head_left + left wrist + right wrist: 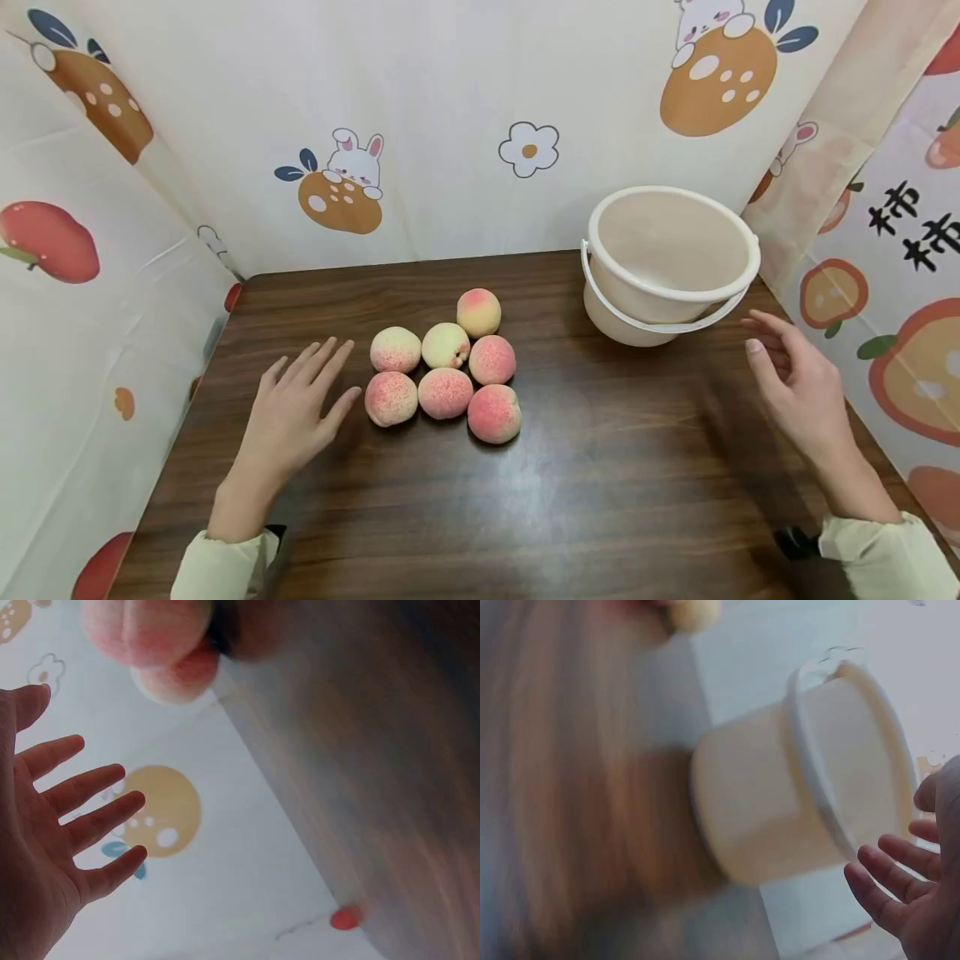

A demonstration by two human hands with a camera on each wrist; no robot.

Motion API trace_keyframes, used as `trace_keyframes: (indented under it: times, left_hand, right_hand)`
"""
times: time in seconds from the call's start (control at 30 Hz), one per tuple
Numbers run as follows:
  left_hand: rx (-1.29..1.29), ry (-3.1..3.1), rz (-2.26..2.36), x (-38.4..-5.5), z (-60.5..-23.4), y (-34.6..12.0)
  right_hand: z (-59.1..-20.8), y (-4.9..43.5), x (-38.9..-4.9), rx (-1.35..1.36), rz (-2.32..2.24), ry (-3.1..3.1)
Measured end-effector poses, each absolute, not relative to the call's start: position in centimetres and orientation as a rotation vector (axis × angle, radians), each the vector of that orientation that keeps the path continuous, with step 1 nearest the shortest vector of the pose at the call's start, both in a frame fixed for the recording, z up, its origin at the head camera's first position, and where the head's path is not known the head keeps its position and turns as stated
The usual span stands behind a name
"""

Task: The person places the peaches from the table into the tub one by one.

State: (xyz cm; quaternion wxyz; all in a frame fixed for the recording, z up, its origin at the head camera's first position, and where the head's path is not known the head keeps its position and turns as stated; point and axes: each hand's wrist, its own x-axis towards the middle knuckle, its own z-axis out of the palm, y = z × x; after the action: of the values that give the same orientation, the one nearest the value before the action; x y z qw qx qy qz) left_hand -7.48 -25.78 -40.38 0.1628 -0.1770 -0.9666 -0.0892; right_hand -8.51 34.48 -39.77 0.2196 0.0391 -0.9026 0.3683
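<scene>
The left hand point(296, 408) is spread wide, its fingers point(336, 367) nearly straight and well parted, with nothing in them. Seven peaches point(446, 393), pale yellow flushed with pink, lie on the dark wood-grain counter point(600, 467) to the right of those fingers. The nearest peach point(391, 398) sits just beside the thumb tip, a narrow gap between them; the others bunch closely beyond it, and the rearmost peach point(478, 312) lies farther forward and to the right than any of the left fingertips. The right hand point(806, 387) is relaxed, its fingers slightly bent, the thumb held away from them, gripping nothing. Just to the left of and beyond its fingertips stands a cream bucket point(626, 333), upright and open-topped, its white handle point(678, 328) lowered across the front. The peaches are well apart from the right fingers, away to their left. Farther off than either set of fingers, behind the counter, hangs white cloth point(450, 75) printed with rabbits, fruit and a flower.
</scene>
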Motion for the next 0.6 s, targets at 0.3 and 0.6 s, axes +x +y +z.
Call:
trace_keyframes:
  times: [0.3, 0.6]
  left_hand:
    - [-0.646, -2.607, -0.281, -7.6, -40.1, -23.4]
    - [-0.809, -2.48, -0.241, -7.8, -40.1, -20.5]
  right_hand:
    - [-38.1, 32.5, -10.9, 0.029, 2.055, -1.864]
    - [-36.5, 31.3, -12.6, -0.104, 2.343, -1.539]
